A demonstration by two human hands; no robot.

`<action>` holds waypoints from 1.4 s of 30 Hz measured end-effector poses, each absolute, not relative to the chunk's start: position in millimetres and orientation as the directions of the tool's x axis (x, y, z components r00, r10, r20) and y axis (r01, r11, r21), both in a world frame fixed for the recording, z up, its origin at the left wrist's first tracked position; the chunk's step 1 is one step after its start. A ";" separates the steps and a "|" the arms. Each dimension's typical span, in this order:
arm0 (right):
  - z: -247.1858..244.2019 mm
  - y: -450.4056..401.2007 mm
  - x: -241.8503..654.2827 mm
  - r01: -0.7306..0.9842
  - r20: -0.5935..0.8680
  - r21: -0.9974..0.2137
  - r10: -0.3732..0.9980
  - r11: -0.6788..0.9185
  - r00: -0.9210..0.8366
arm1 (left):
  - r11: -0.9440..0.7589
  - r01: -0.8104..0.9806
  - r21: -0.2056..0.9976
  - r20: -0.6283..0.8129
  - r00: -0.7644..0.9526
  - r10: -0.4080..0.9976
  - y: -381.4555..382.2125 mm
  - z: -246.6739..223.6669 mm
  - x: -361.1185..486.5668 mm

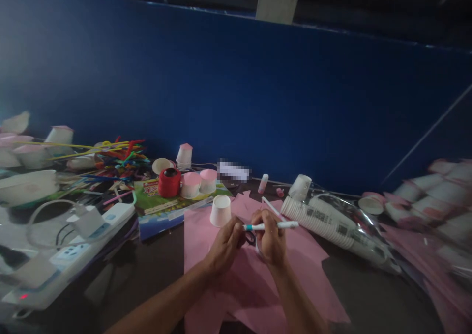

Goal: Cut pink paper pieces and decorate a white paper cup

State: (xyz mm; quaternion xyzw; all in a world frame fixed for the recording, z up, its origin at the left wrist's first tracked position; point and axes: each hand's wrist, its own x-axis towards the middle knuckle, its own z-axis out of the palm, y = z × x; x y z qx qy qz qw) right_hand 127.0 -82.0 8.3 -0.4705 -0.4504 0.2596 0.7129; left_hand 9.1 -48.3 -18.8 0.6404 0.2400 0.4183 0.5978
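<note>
My right hand [271,238] is closed around a white pen [290,224] with a teal band, held nearly level. At the pen's banded end, the fingers of my left hand [226,240] are pinched together and seem to grip its tip. Between the hands, a dark loop [250,237] shows, perhaps a scissors handle; the rest is hidden. Both hands are above overlapping sheets of pink paper [254,294]. Just beyond my left hand, a white paper cup [221,211] stands upside down on the paper.
A sleeve of stacked paper cups [317,221] lies to the right, near a glue stick [263,183]. On the left are a power strip [70,258], coloured pipe cleaners [121,154] and a red round object [169,182]. Pink-topped cups [191,184] stand behind. A blue panel [236,93] closes the back.
</note>
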 end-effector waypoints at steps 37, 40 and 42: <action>-17.5 -67.9 206.8 0.673 0.190 -0.471 0.679 -0.571 0.709 | 0.406 -0.239 0.882 -0.033 0.829 0.559 -41.8 -12.0 10.0; -20.3 -62.8 212.2 0.628 0.195 -0.563 0.652 -0.537 0.733 | 0.410 -0.265 0.873 -0.028 0.811 0.584 -42.3 -10.7 10.8; -18.9 -59.6 216.6 0.618 0.192 -0.624 0.672 -0.479 0.715 | 0.397 -0.289 0.871 -0.017 0.789 0.614 -42.2 -10.2 11.2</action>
